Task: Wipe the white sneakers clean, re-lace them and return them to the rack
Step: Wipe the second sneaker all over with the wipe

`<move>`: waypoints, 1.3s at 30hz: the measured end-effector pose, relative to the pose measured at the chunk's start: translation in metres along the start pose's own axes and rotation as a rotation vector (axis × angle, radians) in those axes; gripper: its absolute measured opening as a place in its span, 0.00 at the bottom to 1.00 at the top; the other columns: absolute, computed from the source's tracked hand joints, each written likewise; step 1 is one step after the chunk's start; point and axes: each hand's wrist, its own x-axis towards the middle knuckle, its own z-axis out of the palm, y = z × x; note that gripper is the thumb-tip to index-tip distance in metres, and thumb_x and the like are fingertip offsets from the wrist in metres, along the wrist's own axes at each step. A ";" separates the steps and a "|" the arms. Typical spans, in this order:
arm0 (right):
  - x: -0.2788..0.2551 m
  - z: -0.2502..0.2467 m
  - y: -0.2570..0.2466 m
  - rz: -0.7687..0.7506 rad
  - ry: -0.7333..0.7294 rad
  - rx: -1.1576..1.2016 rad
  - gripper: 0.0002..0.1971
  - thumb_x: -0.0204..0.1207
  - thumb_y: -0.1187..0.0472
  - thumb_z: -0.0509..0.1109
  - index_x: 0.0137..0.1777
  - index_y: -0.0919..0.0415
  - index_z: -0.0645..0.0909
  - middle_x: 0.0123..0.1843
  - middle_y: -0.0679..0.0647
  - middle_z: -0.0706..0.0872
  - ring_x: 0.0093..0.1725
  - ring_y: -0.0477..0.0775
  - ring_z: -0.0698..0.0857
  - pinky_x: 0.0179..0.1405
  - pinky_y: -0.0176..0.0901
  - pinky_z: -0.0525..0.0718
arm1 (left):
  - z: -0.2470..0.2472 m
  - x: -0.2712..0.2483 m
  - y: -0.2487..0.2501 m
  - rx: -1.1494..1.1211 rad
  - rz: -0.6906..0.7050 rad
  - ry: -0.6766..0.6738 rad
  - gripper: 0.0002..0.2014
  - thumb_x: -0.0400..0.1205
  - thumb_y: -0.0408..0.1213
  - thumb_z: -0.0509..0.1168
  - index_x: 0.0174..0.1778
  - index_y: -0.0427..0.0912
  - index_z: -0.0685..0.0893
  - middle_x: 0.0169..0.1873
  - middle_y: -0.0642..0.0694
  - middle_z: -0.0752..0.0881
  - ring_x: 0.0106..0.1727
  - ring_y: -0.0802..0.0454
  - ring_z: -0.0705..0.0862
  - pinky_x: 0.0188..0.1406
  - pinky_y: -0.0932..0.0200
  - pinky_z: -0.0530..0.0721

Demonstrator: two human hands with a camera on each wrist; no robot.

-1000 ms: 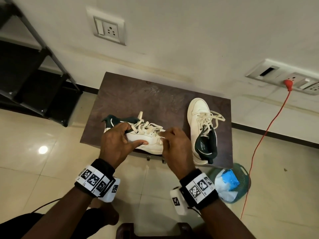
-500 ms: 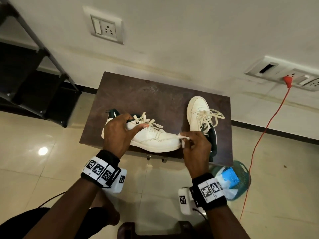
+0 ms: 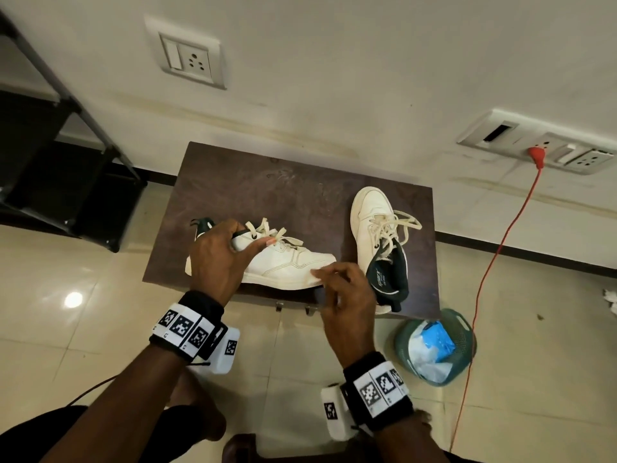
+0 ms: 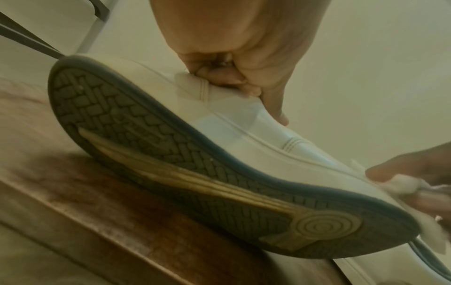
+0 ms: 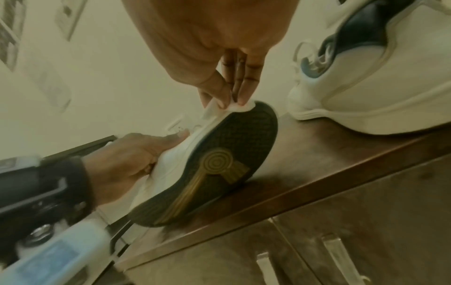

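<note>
While both hands work at its near edge, these are the things in view, largest first:

Wall (image 3: 334, 78): pale, with a switch-and-socket plate (image 3: 188, 58) high on the left and a second socket panel (image 3: 547, 150) on the right, where an orange plug and cord (image 3: 494, 262) hang down to the floor.
Rack (image 3: 50, 155): dark shelves on the left, well apart from the shoes.
Cabinet (image 3: 267, 182): dark brown top, both sneakers on it.
Basket (image 3: 464, 332): green, on the floor just beside the cabinet's right corner, with white wipes and a blue packet inside.
Held sneaker (image 3: 287, 265): tilted on its side at the near edge, toe to the right, dark patterned sole (image 4: 195, 173) facing the person (its lower edge touches the cabinet top).
Second sneaker (image 3: 374, 222): on its sole at the right, toe toward the wall, laces loose.
Left hand (image 3: 220, 259): fingers curled into the collar and thumb lying along the side, gripping the held sneaker at the heel end.
Right hand (image 3: 347, 292): thumb and fingertips (image 5: 241, 94) pinching a wipe against the toe.
Wipe (image 5: 219, 109): small, white, crumpled, pressed on the toe rim.
</note>
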 end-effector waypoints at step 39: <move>-0.028 0.031 0.005 0.422 0.105 0.229 0.14 0.73 0.71 0.79 0.55 0.58 0.87 0.46 0.47 0.92 0.43 0.41 0.91 0.47 0.44 0.91 | -0.002 -0.025 -0.007 -0.025 -0.036 -0.115 0.51 0.64 0.59 0.84 0.81 0.51 0.67 0.84 0.41 0.57 0.82 0.47 0.66 0.78 0.53 0.71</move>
